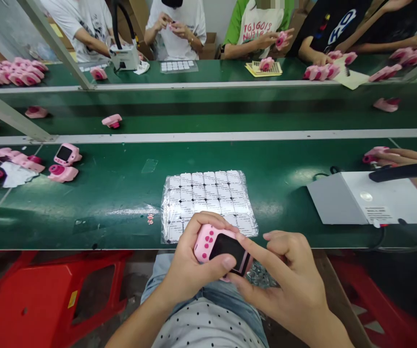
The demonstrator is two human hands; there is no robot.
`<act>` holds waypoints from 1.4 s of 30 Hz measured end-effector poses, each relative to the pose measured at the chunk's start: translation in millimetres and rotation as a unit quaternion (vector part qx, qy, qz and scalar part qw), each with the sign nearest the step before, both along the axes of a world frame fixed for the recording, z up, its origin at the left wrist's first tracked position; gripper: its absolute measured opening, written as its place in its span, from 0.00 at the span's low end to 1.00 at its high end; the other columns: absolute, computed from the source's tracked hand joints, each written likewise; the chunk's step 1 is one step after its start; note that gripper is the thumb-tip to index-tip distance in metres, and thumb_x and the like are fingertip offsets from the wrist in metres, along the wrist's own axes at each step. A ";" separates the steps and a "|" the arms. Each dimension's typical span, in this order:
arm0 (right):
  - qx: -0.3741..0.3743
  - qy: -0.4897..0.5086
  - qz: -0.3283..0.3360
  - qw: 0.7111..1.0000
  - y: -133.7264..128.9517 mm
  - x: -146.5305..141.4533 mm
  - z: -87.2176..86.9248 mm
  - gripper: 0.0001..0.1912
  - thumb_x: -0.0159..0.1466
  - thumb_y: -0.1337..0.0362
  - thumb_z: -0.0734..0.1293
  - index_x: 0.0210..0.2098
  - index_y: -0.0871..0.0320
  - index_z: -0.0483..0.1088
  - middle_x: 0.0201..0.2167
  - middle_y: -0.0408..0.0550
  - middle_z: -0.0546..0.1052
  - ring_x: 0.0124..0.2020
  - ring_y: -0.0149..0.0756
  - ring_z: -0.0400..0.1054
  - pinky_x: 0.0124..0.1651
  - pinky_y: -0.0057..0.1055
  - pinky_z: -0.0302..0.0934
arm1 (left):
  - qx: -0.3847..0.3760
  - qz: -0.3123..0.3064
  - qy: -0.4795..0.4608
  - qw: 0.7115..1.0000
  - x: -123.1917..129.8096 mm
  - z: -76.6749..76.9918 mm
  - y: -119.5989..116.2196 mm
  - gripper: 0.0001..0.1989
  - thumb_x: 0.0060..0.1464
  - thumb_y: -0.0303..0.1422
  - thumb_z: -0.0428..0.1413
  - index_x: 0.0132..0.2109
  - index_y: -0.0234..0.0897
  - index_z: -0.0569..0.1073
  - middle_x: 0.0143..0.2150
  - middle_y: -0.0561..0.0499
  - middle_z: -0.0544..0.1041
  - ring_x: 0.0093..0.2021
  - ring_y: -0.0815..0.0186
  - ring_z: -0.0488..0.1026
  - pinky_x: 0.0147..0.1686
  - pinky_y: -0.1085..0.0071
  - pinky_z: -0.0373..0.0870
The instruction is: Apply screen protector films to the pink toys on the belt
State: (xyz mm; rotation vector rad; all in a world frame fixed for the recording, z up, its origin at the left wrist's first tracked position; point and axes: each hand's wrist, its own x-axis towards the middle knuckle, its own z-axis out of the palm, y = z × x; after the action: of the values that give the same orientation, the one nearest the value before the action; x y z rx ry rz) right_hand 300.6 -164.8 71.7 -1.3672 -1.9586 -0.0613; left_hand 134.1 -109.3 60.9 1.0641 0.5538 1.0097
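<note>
Pink toy camera [206,246], screen upward, cradled steadily in a closed left hand [190,275], right hand [288,282] half open with one finger laid along the screen edge, bagged sheet of white squares [208,203] just beyond the grip.

own hands [190,275] [288,275]: 2 | pink toy camera [208,246] held: 1 | plastic-wrapped sheet [208,203]: 1 | grey machines [367,198] [124,57]: 2 | red stools [45,309] [385,295]: 2

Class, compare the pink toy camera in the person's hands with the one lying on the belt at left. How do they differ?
The held pink toy camera is gripped by the left hand, with the right hand at its screen; the belt camera lies untouched on the green conveyor belt. The held camera is tilted and near the viewer; the belt camera is farther off. Both have pink bodies and dark screens.
</note>
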 end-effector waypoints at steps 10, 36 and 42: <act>-0.234 0.395 0.020 0.888 -4.2 -12.2 -23.1 0.35 0.63 0.50 0.68 0.65 0.45 0.52 0.60 0.54 0.59 0.57 0.45 0.62 0.54 0.44 0.67 | 0.023 0.089 0.000 0.996 15.9 -14.0 -3.2 0.07 0.58 0.29 0.58 0.43 0.42 0.69 0.43 0.51 0.68 0.48 0.61 0.72 0.49 0.63 0.71; -0.349 0.633 -0.052 0.689 32.1 -28.5 -74.0 0.20 0.63 0.44 0.65 0.43 0.51 0.73 0.43 0.45 0.76 0.47 0.39 0.68 0.50 0.30 0.64 | -0.128 0.165 -0.002 0.978 18.6 -64.8 7.5 0.10 0.59 0.40 0.57 0.45 0.42 0.69 0.45 0.49 0.71 0.49 0.60 0.71 0.48 0.68 0.68; -0.390 0.611 -0.064 0.686 37.4 -26.1 -92.7 0.29 0.54 0.38 0.70 0.41 0.55 0.74 0.25 0.43 0.71 0.27 0.34 0.62 0.34 0.29 0.60 | -0.143 0.071 0.019 0.987 11.6 -72.3 24.7 0.17 0.59 0.46 0.54 0.50 0.43 0.66 0.50 0.46 0.71 0.46 0.58 0.72 0.39 0.68 0.72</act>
State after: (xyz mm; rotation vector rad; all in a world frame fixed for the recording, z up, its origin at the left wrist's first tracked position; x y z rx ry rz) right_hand 274.5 -127.4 -20.9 -1.3781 -0.6599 1.4030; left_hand 145.7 -84.5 -11.4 0.7986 0.7891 0.9997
